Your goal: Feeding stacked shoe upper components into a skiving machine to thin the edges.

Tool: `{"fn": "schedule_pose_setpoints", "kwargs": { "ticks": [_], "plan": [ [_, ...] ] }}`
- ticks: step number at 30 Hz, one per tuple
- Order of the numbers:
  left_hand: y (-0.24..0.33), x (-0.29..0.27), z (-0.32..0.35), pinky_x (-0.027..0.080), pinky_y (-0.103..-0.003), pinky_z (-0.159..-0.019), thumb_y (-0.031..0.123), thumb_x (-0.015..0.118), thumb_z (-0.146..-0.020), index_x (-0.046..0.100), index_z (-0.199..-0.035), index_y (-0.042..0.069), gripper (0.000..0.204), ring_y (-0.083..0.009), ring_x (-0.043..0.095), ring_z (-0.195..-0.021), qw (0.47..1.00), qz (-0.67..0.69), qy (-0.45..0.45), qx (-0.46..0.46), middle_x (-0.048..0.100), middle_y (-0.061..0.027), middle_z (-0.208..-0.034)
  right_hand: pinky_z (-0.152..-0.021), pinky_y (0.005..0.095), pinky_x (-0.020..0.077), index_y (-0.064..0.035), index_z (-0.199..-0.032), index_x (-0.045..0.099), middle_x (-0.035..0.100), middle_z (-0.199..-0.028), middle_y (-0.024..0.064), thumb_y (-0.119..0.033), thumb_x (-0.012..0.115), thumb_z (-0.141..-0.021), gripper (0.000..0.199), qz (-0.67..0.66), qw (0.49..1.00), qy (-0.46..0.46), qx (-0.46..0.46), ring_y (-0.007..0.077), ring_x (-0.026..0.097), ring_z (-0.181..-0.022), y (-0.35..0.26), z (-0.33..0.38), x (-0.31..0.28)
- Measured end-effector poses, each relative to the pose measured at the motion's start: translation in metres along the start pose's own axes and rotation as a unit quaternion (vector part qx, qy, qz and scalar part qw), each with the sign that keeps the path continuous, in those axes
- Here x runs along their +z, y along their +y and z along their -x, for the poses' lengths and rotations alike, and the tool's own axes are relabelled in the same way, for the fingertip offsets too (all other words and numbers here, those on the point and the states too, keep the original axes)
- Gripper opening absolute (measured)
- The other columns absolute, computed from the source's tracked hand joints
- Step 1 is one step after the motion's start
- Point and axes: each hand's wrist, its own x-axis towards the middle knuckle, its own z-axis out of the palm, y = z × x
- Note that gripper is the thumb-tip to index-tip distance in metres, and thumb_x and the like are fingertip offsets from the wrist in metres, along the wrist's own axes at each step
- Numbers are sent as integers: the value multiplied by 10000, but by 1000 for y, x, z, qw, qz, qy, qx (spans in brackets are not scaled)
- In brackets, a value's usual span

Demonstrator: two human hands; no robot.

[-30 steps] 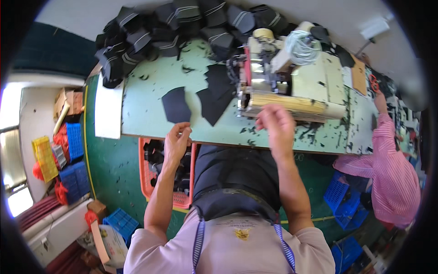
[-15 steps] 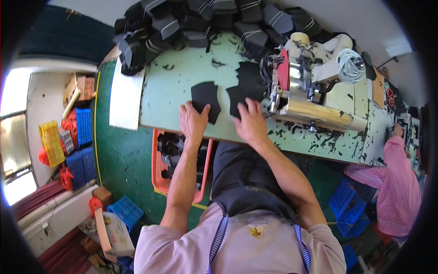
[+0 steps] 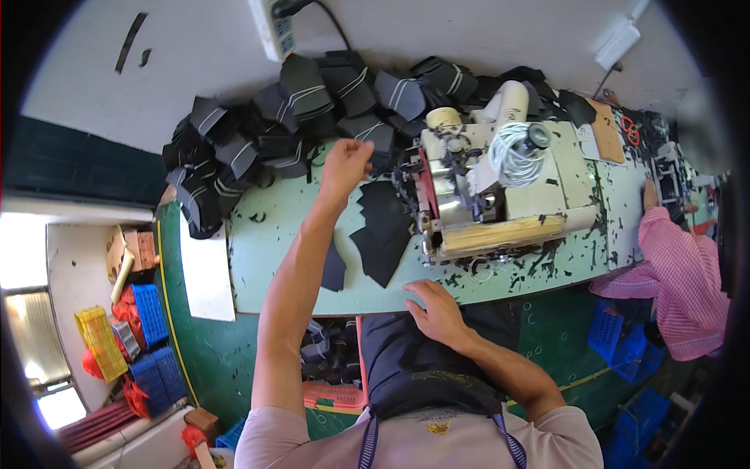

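My left hand (image 3: 346,166) is raised over the far part of the table, its fingers loosely bent and apart, beside a banded bundle of dark grey fabric pieces (image 3: 369,131). Nothing shows in its grip. Below it, black cut pieces with jagged edges (image 3: 383,234) lie flat, reaching up to the sewing machine (image 3: 488,180). Another black piece (image 3: 334,266) is partly hidden by my left forearm. At the table's front edge, my right hand (image 3: 434,313) is open with its fingers spread, just short of the black pieces.
Banded grey bundles (image 3: 238,152) are heaped along the back of the pale green table (image 3: 258,266). Black scraps litter the surface near the machine. An orange crate (image 3: 336,393) of dark pieces stands below. At right, a person in a pink checked top (image 3: 680,273) works.
My left hand has left the black piece and gone up to the bundles. My right hand has drawn back from the other pieces to the front edge. The view has tilted upward.
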Motion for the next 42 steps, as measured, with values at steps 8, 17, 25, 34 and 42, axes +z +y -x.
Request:
{"fn": "schedule_pose_setpoints", "kwargs": {
  "ticks": [8,17,25,34,42],
  "plan": [
    [91,93,-102,516,-534,-939,477,817,-766,367,-1421,2,926,-360,537,-1210,982,58,57,-167,434,-181,-1404,-837,416,508,-25,-1078,634,676,-1005,151,-126,659,-879,224,-55,995,22,83,352,642,-949,20,23,-20],
    [88,62,-80,485,-539,-904,344,587,-821,536,-1194,50,477,-303,607,-1048,932,338,-58,-118,620,-165,-1117,-836,388,525,-20,-1095,642,685,-1038,153,-134,650,-900,226,-97,989,27,106,317,666,-965,22,26,-38],
    [64,2,110,400,-557,-1082,348,416,-881,507,-1328,-58,611,-365,539,-1261,848,480,-226,-15,572,-238,-1326,-907,320,502,-1,-1216,585,633,-1160,104,-95,626,-945,290,-360,926,102,46,189,622,-1064,-26,-4,-59],
    [-49,23,253,379,-368,-1095,267,784,-765,228,-1505,-107,998,-289,484,-1303,975,143,-89,-142,466,-283,-1412,-741,392,489,-49,-997,637,596,-905,115,-94,734,-827,201,-41,982,153,-104,299,603,-891,-52,-15,-54],
    [-41,40,267,427,-358,-1038,231,741,-659,341,-1445,-118,949,-320,566,-1209,975,-192,-95,-59,564,-283,-1293,-540,402,530,-85,-781,588,582,-774,68,-172,657,-796,112,213,964,35,-154,265,662,-671,-29,17,-53]
  ]
}}
